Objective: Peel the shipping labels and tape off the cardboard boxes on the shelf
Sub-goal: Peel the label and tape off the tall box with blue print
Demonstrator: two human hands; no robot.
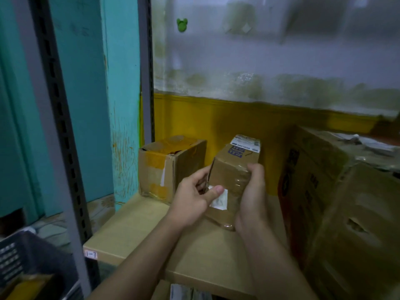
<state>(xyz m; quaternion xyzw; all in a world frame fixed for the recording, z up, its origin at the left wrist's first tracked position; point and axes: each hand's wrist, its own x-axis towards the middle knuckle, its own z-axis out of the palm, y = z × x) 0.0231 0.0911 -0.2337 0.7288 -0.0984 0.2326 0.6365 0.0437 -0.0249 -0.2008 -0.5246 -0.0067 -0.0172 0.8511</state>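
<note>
- Dark crate [32, 267] sat lowest and closest, well left of the left hand [192, 202].
- Orange-taped box [171, 167] stood on the shelf [134, 224], beyond and left of that hand.
- Left hand gripped the small box [231, 167] by its left edge, fingers curled, thumb pressed on a white label scrap [220, 201].
- Small box was held tilted between both hands; a shipping label [245, 142] (print too small to read) sat on its far end, beyond the fingers.
- Right hand [253, 198] wrapped round the box's right side, over glossy clear tape [240, 182].
- Large box [346, 213] stood just right of it.
</note>
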